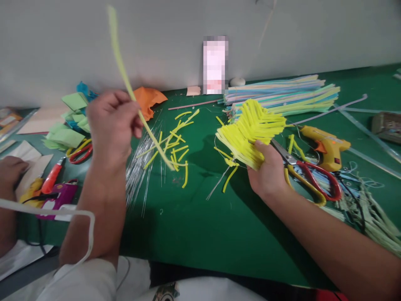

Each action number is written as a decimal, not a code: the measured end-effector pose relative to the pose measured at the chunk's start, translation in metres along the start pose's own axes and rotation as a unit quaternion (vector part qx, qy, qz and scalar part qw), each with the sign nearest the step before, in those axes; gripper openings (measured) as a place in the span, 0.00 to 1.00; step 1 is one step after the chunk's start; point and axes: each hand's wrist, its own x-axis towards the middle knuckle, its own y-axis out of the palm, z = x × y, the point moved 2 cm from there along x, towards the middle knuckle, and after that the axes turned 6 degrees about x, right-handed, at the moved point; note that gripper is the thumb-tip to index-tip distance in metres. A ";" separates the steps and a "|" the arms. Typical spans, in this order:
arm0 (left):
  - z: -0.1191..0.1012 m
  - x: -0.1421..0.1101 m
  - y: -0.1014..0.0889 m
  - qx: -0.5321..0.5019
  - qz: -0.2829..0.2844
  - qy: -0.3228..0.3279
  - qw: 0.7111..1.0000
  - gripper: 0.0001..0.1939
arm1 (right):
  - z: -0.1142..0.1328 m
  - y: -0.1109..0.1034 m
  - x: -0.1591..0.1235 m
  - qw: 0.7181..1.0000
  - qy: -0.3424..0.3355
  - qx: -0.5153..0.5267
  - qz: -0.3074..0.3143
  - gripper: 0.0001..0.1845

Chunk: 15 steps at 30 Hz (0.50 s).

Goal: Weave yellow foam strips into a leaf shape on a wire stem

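Observation:
My left hand (109, 121) is raised above the table, thumb and fingers pinched on a long pale yellow pipe cleaner (123, 75). One end of the stem points up toward the wall; the other slants down over cut yellow pieces (178, 144). In my right hand (269, 171) is a bright yellow leaf shape (250, 129) built from rows of pipe cleaners, its thumb pressed on the lower edge. Thin wire sticks out below the leaf's left side. Red-and-yellow-handled scissors (322, 184) lie just beyond the right hand, blades partly hidden.
Bundled pastel pipe cleaners (282, 94) lie at the back, near an upright blurred phone (215, 62). A yellow glue gun (328, 146) is at right. Silver wires (142, 167) lie beside my left forearm. At far left, another person's hand (11, 171) rests near an orange-handled cutter (53, 175).

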 end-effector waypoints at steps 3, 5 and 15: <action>0.002 0.000 0.005 -0.233 -0.076 -0.048 0.968 0.11 | -0.002 -0.003 0.003 1.000 -0.001 -0.002 -0.013 0.11; 0.006 -0.003 0.017 -0.305 -0.082 -0.088 0.945 0.13 | -0.003 -0.005 0.004 1.000 -0.004 -0.008 -0.017 0.12; 0.015 -0.040 0.068 -0.331 -0.006 -0.055 0.942 0.11 | -0.004 -0.007 0.004 0.998 -0.036 -0.053 0.003 0.11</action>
